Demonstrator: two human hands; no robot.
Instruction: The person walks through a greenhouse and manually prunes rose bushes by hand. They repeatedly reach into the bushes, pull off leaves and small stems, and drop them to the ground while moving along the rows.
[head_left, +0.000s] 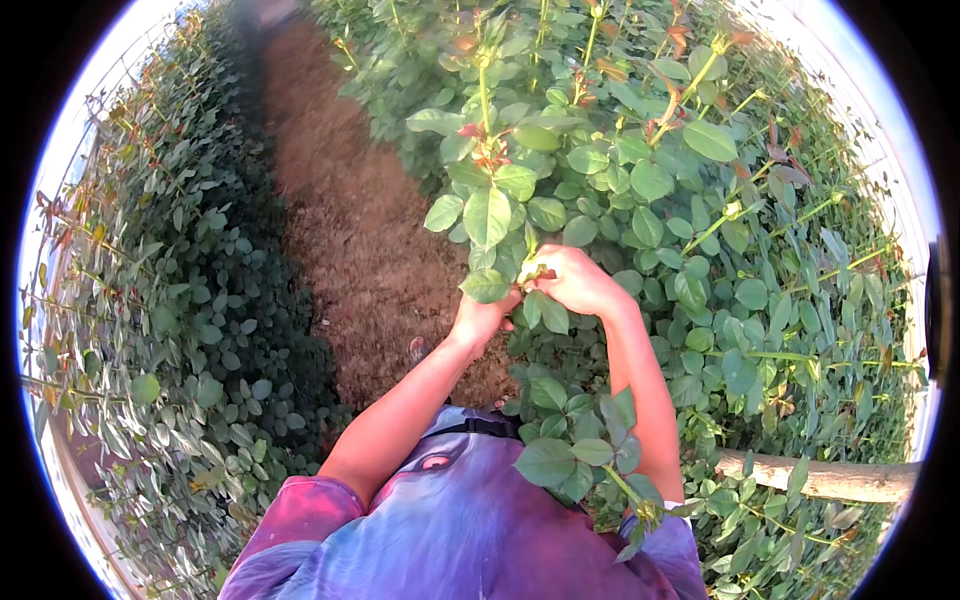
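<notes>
In front of my body, both hands meet at a rose bush (660, 255) on the right of the path. My left hand (480, 322) has its fingers closed around a rose stem, most of which is hidden by leaves and fingers. Right beside it, my right hand (576, 281) pinches a small green shoot (531, 241) between thumb and fingers. Green rose leaves (552, 313) hang just under the fingertips. Above the hands stands an upright stem with a closed rose bud (486, 55) and reddish young leaves (489, 156). Whether it joins the held stem is hidden.
A brown dirt path (345, 150) runs away between two rows of roses. Another row of rose bushes (225, 255) lines the left side. A leafy rose shoot (592, 451) overlaps my right forearm. A wooden pole (825, 478) lies across at lower right.
</notes>
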